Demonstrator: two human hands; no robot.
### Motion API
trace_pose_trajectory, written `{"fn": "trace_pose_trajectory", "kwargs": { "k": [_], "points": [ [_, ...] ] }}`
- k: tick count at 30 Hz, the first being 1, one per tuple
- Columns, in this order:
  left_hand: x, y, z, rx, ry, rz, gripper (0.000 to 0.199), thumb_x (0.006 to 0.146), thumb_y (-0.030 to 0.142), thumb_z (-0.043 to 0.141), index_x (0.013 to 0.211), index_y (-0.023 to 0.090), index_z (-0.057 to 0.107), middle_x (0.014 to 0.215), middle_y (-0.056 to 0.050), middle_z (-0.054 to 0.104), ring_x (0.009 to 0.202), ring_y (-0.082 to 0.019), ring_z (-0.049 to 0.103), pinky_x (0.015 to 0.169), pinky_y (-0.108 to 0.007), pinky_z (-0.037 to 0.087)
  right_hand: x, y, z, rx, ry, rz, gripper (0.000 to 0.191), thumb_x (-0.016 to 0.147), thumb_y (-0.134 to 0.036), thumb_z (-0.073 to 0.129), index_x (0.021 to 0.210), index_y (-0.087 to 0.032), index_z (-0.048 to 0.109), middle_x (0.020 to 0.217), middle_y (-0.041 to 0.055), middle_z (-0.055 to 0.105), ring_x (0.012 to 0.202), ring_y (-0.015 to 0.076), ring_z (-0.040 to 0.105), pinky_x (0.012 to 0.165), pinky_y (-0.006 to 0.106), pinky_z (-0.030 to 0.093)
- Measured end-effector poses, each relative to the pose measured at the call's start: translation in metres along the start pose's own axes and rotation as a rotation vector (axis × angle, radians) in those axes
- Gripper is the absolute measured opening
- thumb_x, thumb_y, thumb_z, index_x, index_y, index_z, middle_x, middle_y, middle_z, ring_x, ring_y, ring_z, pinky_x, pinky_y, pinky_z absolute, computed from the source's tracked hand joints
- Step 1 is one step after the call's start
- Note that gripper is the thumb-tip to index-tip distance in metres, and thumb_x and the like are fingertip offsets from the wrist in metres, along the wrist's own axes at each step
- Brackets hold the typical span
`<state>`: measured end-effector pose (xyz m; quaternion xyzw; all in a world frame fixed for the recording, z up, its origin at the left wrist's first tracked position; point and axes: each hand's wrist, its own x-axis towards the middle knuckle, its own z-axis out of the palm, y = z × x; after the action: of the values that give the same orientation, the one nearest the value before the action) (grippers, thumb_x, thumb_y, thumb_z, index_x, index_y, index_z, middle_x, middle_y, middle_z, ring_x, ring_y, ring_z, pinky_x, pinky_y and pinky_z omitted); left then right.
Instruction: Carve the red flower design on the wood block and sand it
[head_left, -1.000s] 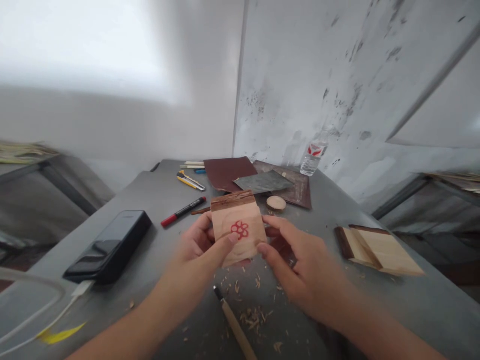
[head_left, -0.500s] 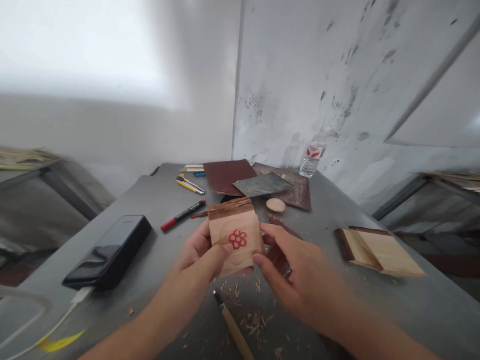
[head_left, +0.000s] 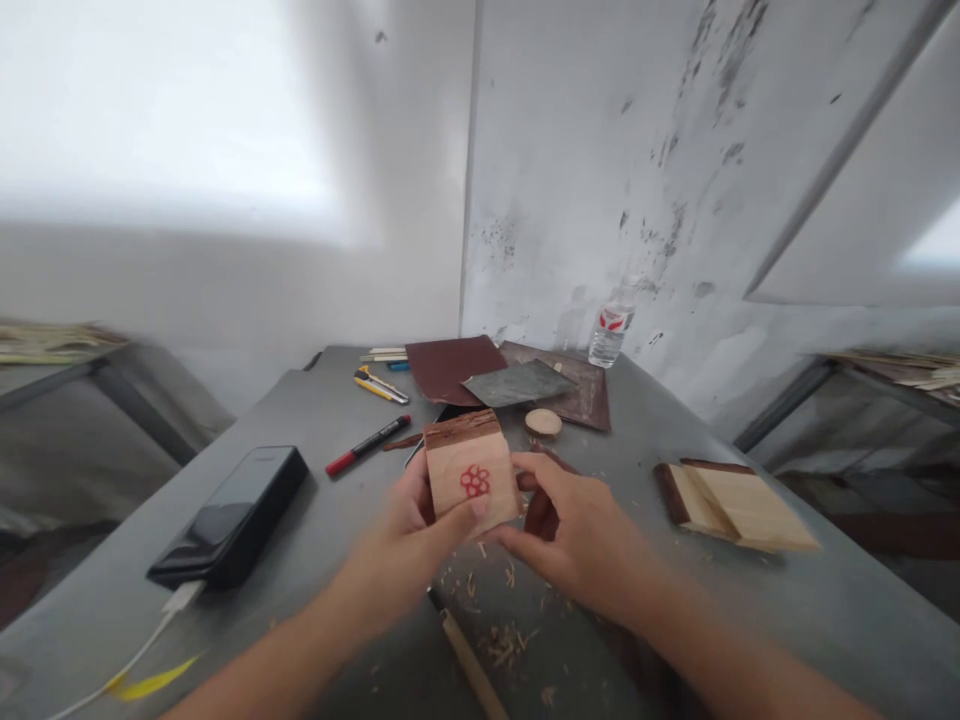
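Note:
Between my hands, raised over the table, is a pale wooden block (head_left: 457, 467) with a rough bark edge along its top. A flower outline drawn in red marks the face turned toward me. My left hand (head_left: 409, 530) grips the block from the left, its thumb lying across the face just under the flower. At the right edge, my right hand (head_left: 589, 520) holds the block by index finger and thumb, the other fingers curled. Below them a carving tool (head_left: 474, 665) with a wooden handle lies among wood shavings (head_left: 506, 645).
A black power bank (head_left: 236, 515) with a white cable lies left, near a red-capped marker (head_left: 367, 446) and a yellow utility knife (head_left: 381, 386). Sandpaper sheets (head_left: 454, 368), a round wood slice (head_left: 543, 423) and a water bottle (head_left: 609, 335) are behind. More wood pieces (head_left: 757, 505) lie right.
My left thumb has slid right and slightly down across the block's face, showing more of the red flower. The block now sits a little lower in view, and the whole view has shifted slightly.

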<state>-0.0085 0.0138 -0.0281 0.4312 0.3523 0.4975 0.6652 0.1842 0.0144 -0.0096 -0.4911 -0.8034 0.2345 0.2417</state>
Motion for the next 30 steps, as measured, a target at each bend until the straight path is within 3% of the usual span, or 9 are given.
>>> {"fn": "trace_pose_trajectory", "kwargs": {
  "k": [7,18,21,24,26,30],
  "points": [
    [-0.002,0.001,0.002,0.048,-0.035,-0.009,0.061,0.084,0.017,0.076,0.134,0.021,0.041,0.135,-0.015,0.070,0.117,-0.025,0.070,0.099,-0.039,0.054,-0.001,-0.001,0.002,0.011,-0.005,-0.007,0.036,0.090,-0.032,0.070,0.122,-0.022,0.057,0.104,0.0046,0.078,0.071,0.0180,0.069,0.065,0.030,0.048],
    [-0.004,-0.002,0.000,0.157,-0.124,0.020,0.070,0.090,0.016,0.064,0.147,0.023,0.023,0.147,-0.017,0.058,0.127,-0.025,0.063,0.107,-0.042,0.049,0.004,0.002,0.004,0.010,-0.044,0.045,0.032,0.088,-0.038,0.070,0.113,-0.021,0.060,0.082,0.0026,0.076,0.068,0.0211,0.071,0.061,0.030,0.047],
    [-0.003,0.001,-0.001,0.293,-0.153,0.065,0.065,0.090,0.018,0.063,0.147,0.023,0.032,0.148,-0.015,0.058,0.128,-0.026,0.062,0.109,-0.043,0.047,0.005,0.006,0.008,-0.007,-0.041,0.084,0.059,0.086,-0.041,0.072,0.136,-0.018,0.052,0.085,0.0045,0.076,0.070,0.0232,0.071,0.063,0.032,0.048],
    [-0.003,0.005,-0.001,0.473,-0.174,0.122,0.049,0.090,0.020,0.065,0.137,0.022,0.053,0.141,-0.011,0.065,0.129,-0.027,0.060,0.112,-0.042,0.042,0.006,0.009,0.012,-0.037,-0.031,0.127,0.104,0.082,-0.042,0.076,0.162,-0.016,0.013,0.093,0.0088,0.077,0.077,0.0275,0.073,0.065,0.035,0.049],
    [-0.003,0.006,0.000,0.578,-0.159,0.166,0.041,0.094,0.026,0.060,0.134,0.021,0.059,0.133,-0.011,0.069,0.125,-0.028,0.062,0.109,-0.043,0.044,0.006,0.010,0.012,-0.050,-0.035,0.132,0.118,0.080,-0.039,0.079,0.164,-0.018,0.000,0.103,0.0127,0.077,0.087,0.0305,0.073,0.072,0.038,0.050],
    [0.000,0.005,-0.005,0.785,-0.032,0.332,0.031,0.101,0.039,0.048,0.113,0.019,0.069,0.117,-0.012,0.070,0.114,-0.029,0.063,0.103,-0.044,0.046,0.006,0.009,0.006,-0.047,-0.074,0.091,0.130,0.075,-0.032,0.084,0.163,-0.024,-0.011,0.122,0.0154,0.073,0.106,0.0324,0.070,0.085,0.041,0.051]
  ]
}}
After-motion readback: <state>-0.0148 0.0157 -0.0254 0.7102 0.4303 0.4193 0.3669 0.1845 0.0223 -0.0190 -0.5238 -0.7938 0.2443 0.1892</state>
